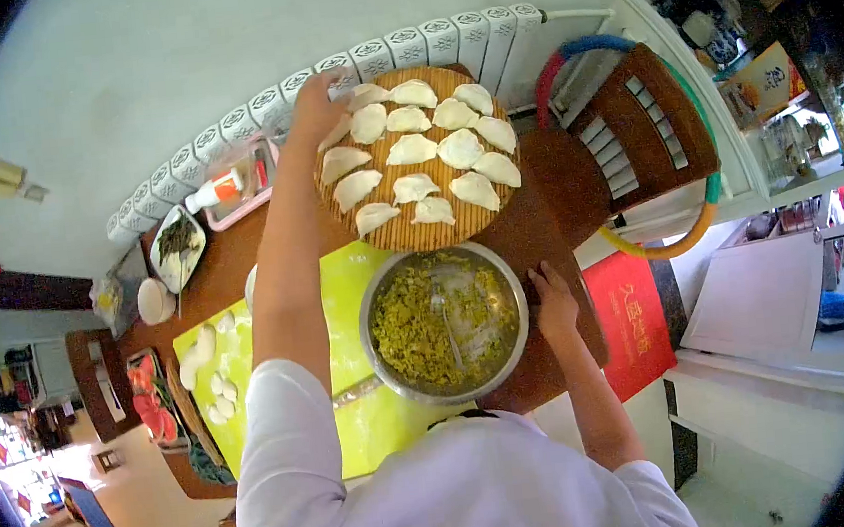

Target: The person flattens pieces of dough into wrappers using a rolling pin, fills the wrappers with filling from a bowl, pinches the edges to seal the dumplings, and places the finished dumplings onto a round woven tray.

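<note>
My left hand [320, 105] is at the upper left rim of a round slatted tray [409, 232], its fingers a little apart and partly blurred. Several folded dumplings [412, 150] lie on the tray, one of them right beside that hand. Below the tray stands a metal bowl [379, 366] of chopped yellow-green filling [412, 320], with a utensil [448, 326] lying in it. To the bowl's right, my right hand [554, 299] rests at the brown table's [539, 223] edge, fingers stretched out and holding nothing.
A yellow-green mat [357, 435] with pieces of dough [204, 353] and a rolling pin [358, 391] lies left of the bowl. Further left are a white dish [178, 247] and a pink basket [246, 204]. A wooden chair [645, 113] with a hoop stands right, near a red box [627, 311].
</note>
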### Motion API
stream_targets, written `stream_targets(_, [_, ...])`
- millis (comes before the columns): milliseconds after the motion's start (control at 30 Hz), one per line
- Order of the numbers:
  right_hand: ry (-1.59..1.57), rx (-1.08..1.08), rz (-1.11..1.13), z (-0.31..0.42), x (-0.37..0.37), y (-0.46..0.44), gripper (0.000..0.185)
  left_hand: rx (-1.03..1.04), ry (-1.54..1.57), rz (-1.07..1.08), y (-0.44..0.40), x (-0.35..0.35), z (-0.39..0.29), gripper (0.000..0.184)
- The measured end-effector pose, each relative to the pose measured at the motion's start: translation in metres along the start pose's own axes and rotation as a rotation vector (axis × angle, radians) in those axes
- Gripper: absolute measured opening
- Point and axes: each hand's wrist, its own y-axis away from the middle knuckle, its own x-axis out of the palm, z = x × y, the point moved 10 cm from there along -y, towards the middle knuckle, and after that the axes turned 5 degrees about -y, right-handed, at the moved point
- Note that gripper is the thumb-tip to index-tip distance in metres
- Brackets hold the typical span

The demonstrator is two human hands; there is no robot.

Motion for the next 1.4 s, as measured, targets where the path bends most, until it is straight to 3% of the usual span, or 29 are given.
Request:
stream_targets(33, [0.025, -0.003, -0.024, -0.005, 0.005, -0.001, 0.054, -0.044, 0.092, -0.135, 0.025, -0.024, 0.001, 0.034])
stream_targets(100, [0.049, -0.025, -0.047, -0.014, 0.015, -0.004, 0.055, -0.204, 0.218, -0.213, 0.106, -0.065, -0.006, 0.03])
stream_targets(200, [-0.157, 0.026, 0.007, -0.025, 0.02, -0.007, 0.056, -0.363, 0.162, -0.324, 0.255, -0.079, 0.012, 0.023])
stream_targets(267, [0.111, -0.11, 0.049, 0.006, -0.001, -0.001, 0.051, -0.639, 0.057, -0.162, 0.362, -0.062, 0.031, 0.023])
stream_targets(300, [0.059, -0.112, 0.033, 0.009, -0.006, 0.0, 0.058, -0.624, 0.041, -0.163, 0.41, -0.057, 0.031, 0.025])
stream_targets(433, [0.164, -0.254, 0.062, 0.0, 0.012, -0.002, 0.057, -0.687, -0.156, -0.025, 0.509, -0.068, -0.005, 0.036])
stream_targets(500, [0.11, -0.243, 0.006, -0.007, 0.013, -0.011, 0.055, -0.545, -0.3, -0.033, 0.519, -0.081, -0.033, 0.039])
stream_targets(567, [0.008, -0.298, -0.281, 0.011, -0.018, -0.002, 0.044, -0.477, -0.373, -0.043, 0.539, -0.076, -0.029, 0.034])
stream_targets(600, [0.003, -0.332, -0.258, 0.038, -0.03, 0.006, 0.044, -0.515, -0.389, -0.05, 0.547, -0.075, -0.024, 0.034])
stream_targets(667, [-0.447, -0.378, -0.359, 0.091, -0.087, 0.042, 0.028, -0.562, -0.426, -0.098, 0.556, -0.076, -0.021, 0.028])
stream_targets(767, [-0.467, -0.585, -0.202, 0.18, -0.101, 0.098, 0.018, -0.573, -0.413, -0.052, 0.557, -0.074, -0.019, 0.025])
stream_targets(900, [-0.462, -0.894, 0.334, 0.291, -0.023, 0.179, 0.02, -0.578, -0.36, 0.082, 0.557, -0.064, -0.005, 0.025])
stream_targets(967, [-0.368, -0.905, 0.373, 0.317, 0.028, 0.198, 0.031, -0.484, -0.245, 0.056, 0.547, -0.078, -0.005, 0.025])
stream_targets(1067, [-0.224, -0.893, 0.261, 0.338, 0.089, 0.202, 0.045, -0.409, -0.12, 0.06, 0.544, -0.103, 0.03, 0.032])
stream_targets(1133, [-0.193, -0.825, 0.299, 0.344, 0.117, 0.201, 0.052, -0.707, -0.108, 0.074, 0.559, -0.132, 0.093, 0.037])
stream_targets(1200, [-0.111, -0.75, 0.29, 0.348, 0.137, 0.196, 0.056, -0.704, -0.399, 0.066, 0.567, -0.162, 0.151, 0.042])
stream_targets(1267, [-0.108, -0.746, 0.229, 0.35, 0.146, 0.194, 0.053, -0.73, -0.651, -0.206, 0.575, -0.206, 0.172, 0.048])
stream_targets(1333, [-0.102, -0.748, 0.166, 0.349, 0.15, 0.191, 0.051, -0.716, -0.603, -0.15, 0.577, -0.203, 0.188, 0.05])
stream_targets(1400, [-0.096, -0.753, 0.098, 0.347, 0.15, 0.189, 0.033, -0.712, -0.56, -0.096, 0.575, -0.196, 0.196, 0.052])
